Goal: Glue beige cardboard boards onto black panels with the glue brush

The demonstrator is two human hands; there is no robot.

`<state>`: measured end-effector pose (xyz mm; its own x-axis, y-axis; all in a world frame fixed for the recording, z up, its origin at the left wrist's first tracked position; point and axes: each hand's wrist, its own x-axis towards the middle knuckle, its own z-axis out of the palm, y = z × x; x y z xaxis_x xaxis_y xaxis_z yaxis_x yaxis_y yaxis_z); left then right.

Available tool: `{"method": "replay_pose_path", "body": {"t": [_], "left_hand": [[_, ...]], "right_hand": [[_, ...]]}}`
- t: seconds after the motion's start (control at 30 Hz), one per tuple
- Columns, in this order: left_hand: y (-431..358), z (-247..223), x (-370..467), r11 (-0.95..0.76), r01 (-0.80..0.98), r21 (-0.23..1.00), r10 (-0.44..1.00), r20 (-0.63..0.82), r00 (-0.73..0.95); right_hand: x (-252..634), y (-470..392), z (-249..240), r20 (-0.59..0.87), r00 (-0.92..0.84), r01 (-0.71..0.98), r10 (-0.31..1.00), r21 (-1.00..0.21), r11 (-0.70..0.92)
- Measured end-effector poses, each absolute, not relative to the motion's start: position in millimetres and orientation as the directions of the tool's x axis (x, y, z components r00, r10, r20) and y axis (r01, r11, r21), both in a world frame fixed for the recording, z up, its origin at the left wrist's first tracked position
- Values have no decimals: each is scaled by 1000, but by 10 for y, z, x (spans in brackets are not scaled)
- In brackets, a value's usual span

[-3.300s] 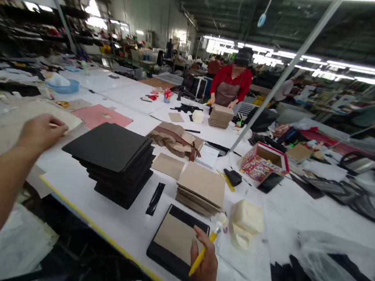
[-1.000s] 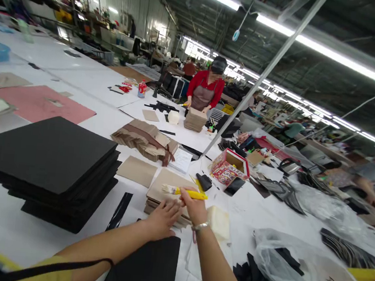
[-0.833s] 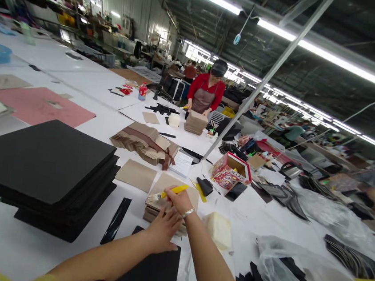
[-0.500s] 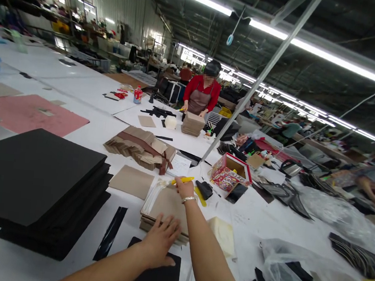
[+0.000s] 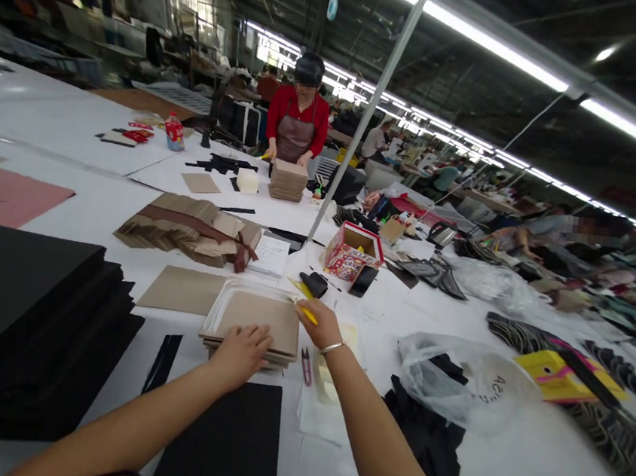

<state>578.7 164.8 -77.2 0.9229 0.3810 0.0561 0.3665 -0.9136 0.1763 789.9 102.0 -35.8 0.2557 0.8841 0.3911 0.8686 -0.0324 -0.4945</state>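
Observation:
A stack of grey-brown board pieces (image 5: 264,319) lies in front of me, its top piece bordered by a wet-looking white band along the far and left edges. My left hand (image 5: 242,351) rests on the near part of the top piece, fingers laid out flat and holding nothing. At the stack's far right corner, my right hand (image 5: 317,325) is closed around a yellow-handled brush (image 5: 308,313), whose pale tip touches the edge. A black sheet (image 5: 225,440) lies just nearer to me than the stack. Pink-handled thread snips (image 5: 306,367) lie to the right.
A tall pile of black sheets (image 5: 13,327) stands at left. Tied brown pieces (image 5: 183,227), a red patterned box (image 5: 353,253) and a metal pole (image 5: 364,122) are beyond the stack. A plastic bag (image 5: 468,375) sits right. A co-worker in red (image 5: 299,119) works across the table.
My view has swung to the right. The brush in my right hand has moved from the stack's far side to its far right corner. My left hand stays flat on the stack.

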Motion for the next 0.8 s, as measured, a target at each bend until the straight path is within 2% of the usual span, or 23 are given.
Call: {"method": "replay_pose_path", "body": {"t": [0.03,0.1,0.27,0.37,0.43,0.5,0.57,0.67,0.8], "left_hand": [[1672,-734,5813,-908,390,151,401,50,915],[1724,-669,5860,-895,431,115,437,35,899],[1848,-576,5927,-902,417,116,416,-35,909],[1908,-530,5954,-913,391,116,386,-70,920],[1931,-495,5951,-925,363,115,354,-91,931],[1928,-459,5917,-938,327,115,316,-106,943],[1900,-426,5860,-949,294,111,283,-104,953],[1847,-391,5793,-960,264,92,260,-59,964],[1842,-376,5837,-903,416,104,413,-55,909]], "right_hand": [[7794,907,-377,376,147,910,915,-415,24],[7591,616,-404,331,43,937,943,-341,77],[7244,-130,-332,322,12,926,947,-362,112],[7171,-376,-231,388,150,885,909,-463,52],[7153,-465,-186,469,330,818,819,-576,0],[7138,-516,-176,484,532,702,695,-711,-43],[7110,-537,-201,406,684,559,606,-825,-79],[7033,-519,-277,268,769,406,580,-906,-119],[6895,-472,-400,211,773,331,599,-939,-96]]}}
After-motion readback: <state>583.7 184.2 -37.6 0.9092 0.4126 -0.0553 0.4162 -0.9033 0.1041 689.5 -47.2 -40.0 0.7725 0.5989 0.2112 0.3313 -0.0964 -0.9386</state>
